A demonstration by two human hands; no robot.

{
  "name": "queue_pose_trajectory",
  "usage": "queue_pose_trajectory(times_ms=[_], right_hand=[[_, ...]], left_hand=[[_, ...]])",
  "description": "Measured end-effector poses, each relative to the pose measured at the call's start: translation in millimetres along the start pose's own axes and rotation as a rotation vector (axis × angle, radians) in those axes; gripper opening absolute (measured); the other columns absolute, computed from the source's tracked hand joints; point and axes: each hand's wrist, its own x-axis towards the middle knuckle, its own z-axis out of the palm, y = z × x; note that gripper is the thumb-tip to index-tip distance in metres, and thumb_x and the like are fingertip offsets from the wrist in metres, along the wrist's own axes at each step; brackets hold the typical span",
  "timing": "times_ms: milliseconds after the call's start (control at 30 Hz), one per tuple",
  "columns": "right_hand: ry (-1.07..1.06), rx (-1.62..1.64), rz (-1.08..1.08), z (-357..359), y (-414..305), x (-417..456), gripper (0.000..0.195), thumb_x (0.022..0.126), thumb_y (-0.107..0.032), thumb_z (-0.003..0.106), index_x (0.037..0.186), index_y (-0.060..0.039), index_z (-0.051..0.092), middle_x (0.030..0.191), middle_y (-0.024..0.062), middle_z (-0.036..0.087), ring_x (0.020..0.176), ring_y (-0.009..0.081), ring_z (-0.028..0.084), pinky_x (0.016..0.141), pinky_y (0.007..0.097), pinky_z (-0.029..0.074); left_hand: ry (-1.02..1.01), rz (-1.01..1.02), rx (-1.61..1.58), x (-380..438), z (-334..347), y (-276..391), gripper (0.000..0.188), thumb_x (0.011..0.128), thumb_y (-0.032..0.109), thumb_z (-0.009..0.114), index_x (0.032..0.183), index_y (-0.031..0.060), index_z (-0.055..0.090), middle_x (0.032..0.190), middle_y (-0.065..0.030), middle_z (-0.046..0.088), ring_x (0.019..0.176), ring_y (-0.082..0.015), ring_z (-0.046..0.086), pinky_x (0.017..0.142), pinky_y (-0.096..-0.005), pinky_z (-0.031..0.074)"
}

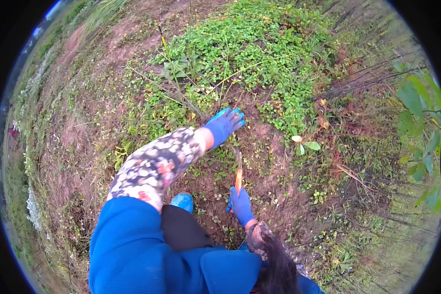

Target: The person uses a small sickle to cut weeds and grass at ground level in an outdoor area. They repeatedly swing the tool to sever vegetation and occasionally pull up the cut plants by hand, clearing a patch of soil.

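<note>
My right hand (241, 206), in a blue knit glove, grips the orange handle (239, 180) of a small sickle. Its narrow, slightly curved blade (238, 157) points away from me, low over the soil. My left hand (225, 125), in a matching glove with lighter blue coating, reaches across ahead of the blade. Its fingers look extended and a little apart; the palm side is hidden, and nothing shows in it. Just beyond that hand are thin stems and the near edge of a dense patch of low green leafy plants (242, 55).
Reddish-brown soil (266, 137) with scattered small weeds lies around my blue boot (182, 201). A thin stake with a yellow and black top (162, 36) stands beyond the left hand. Dry twigs (367, 79) and a leafy branch (422, 128) are on the right.
</note>
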Motion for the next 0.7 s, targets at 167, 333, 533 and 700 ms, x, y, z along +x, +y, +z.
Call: queue_pose_trajectory(times_ms=[167, 333, 533, 700], right_hand=[[0.240, -0.291, -0.186, -51.9, -10.0, 17.4, 0.034, 0.098, -0.036, 0.060, 0.096, -0.0026, 0.058, 0.067, 0.0144, 0.060, 0.057, 0.0263, 0.061, 0.056, 0.0425, 0.049], [0.299, -0.282, -0.231, -96.7, -69.8, 40.7, 0.041, 0.097, -0.043, 0.061, 0.093, -0.0021, 0.057, 0.064, 0.0134, 0.058, 0.055, 0.0286, 0.058, 0.053, 0.0417, 0.045], [0.217, -0.259, -0.170, -41.4, -138.1, 130.1, 0.047, 0.098, -0.048, 0.057, 0.094, -0.0018, 0.059, 0.070, 0.0192, 0.062, 0.061, 0.0349, 0.062, 0.056, 0.0464, 0.048], [0.049, -0.238, -0.081, -36.6, -54.4, 93.6, 0.049, 0.097, -0.050, 0.055, 0.094, -0.0014, 0.059, 0.068, 0.0141, 0.061, 0.062, 0.0270, 0.065, 0.057, 0.0441, 0.050]], left_hand=[[-0.463, -0.545, -0.211, 57.9, 7.1, -29.4, 0.058, 0.091, 0.020, 0.059, 0.147, 0.0122, 0.042, 0.148, -0.0095, 0.048, 0.130, -0.0274, 0.053, 0.092, -0.0442, 0.050], [-0.485, -0.495, -0.105, 57.6, -5.0, -31.3, 0.019, 0.088, 0.017, 0.061, 0.096, 0.0117, 0.077, 0.088, -0.0047, 0.076, 0.082, -0.0251, 0.074, 0.066, -0.0423, 0.055], [-0.359, -0.476, -0.194, 33.4, 3.5, -48.5, 0.019, 0.087, 0.016, 0.060, 0.098, 0.0104, 0.075, 0.093, -0.0119, 0.075, 0.086, -0.0287, 0.074, 0.068, -0.0451, 0.056], [-0.407, -0.429, -0.137, 14.1, -2.5, -50.2, 0.017, 0.086, 0.016, 0.062, 0.096, 0.0103, 0.074, 0.089, -0.0111, 0.075, 0.084, -0.0281, 0.074, 0.067, -0.0434, 0.056]])
